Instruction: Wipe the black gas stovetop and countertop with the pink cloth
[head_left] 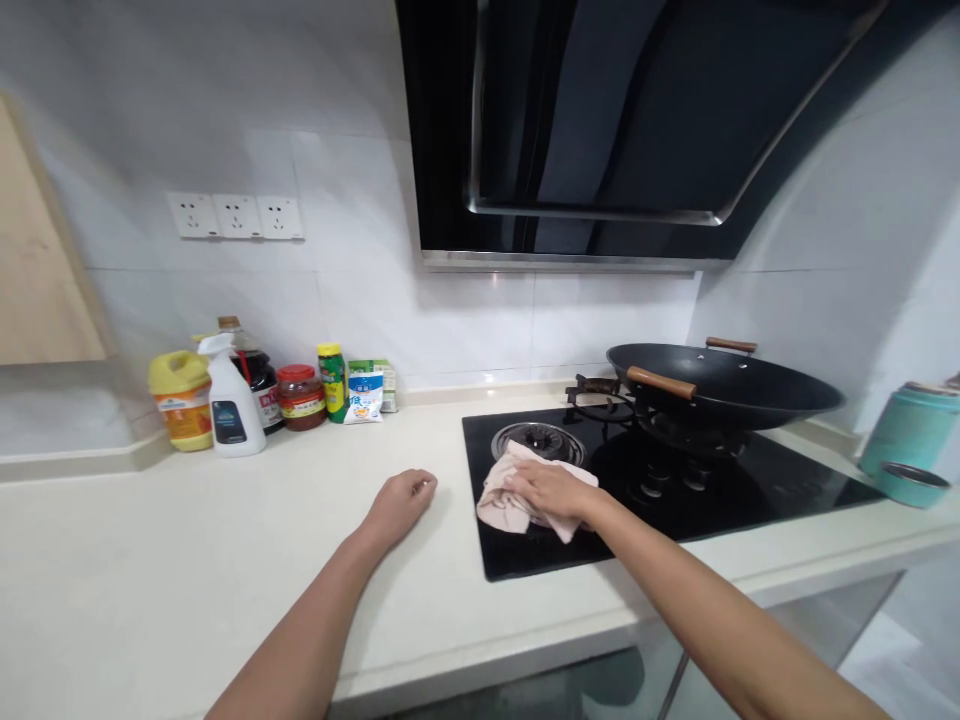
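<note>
My right hand (553, 487) presses a crumpled pale pink cloth (504, 505) onto the left part of the black glass gas stove (517, 560). The cloth lies against the front of the left burner (541, 440), whose pot support is off it, and hides part of its ring. Loosely curled, my left hand (399, 508) rests on the white countertop (247, 570) just left of the stove, and I see nothing held in it. A large black wok (735, 385) with wooden handles sits over the right burner. Behind the left burner, a dark metal pot support (598, 392) stands near the wall.
Along the wall at left stand a yellow jug (182, 400), a white spray bottle (232, 405), a dark sauce bottle (259, 380), a red-lidded jar (301, 398), a green shaker (331, 383) and a seasoning packet (365, 398). A range hood (585, 130) overhangs the stove. Turquoise canister (909, 430) at far right.
</note>
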